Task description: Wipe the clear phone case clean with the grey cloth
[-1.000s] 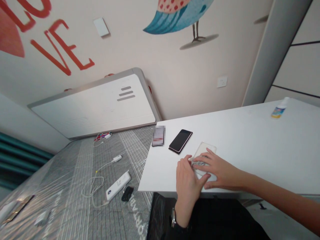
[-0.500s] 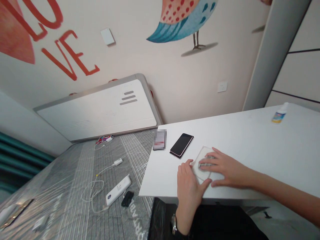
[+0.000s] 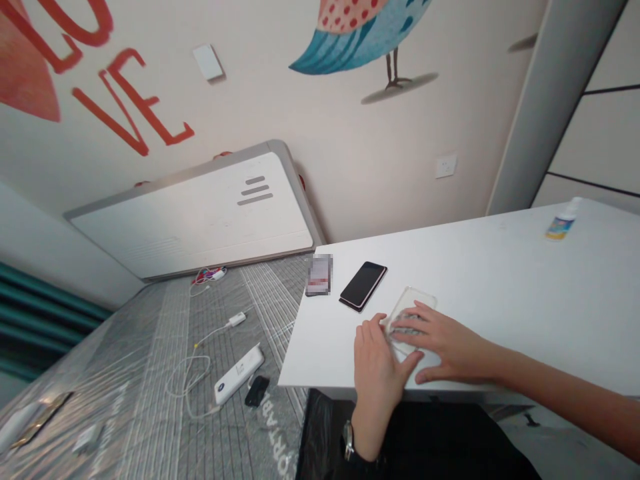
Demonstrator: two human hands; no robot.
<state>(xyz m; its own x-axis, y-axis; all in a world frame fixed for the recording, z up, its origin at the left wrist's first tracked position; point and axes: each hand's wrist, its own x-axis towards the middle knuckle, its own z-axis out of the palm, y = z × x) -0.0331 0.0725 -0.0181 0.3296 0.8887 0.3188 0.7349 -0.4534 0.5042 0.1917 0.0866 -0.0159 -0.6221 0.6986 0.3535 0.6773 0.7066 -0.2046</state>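
Observation:
A clear phone case lies flat on the white table. My right hand rests on top of it with the fingers spread flat. My left hand holds the case's near left edge, thumb under the right hand and fingers curled at the rim. A black phone lies face up just beyond the case, to the left. A small blurred card or box sits at the table's left corner.
A small spray bottle stands at the table's far right. Left of the table is a plastic-wrapped mattress with a white power bank, a black small object, cables and chargers. A white headboard panel leans on the wall.
The hands have stayed on the case. The right hand's fingers have slid slightly over its surface; the view has shifted a little.

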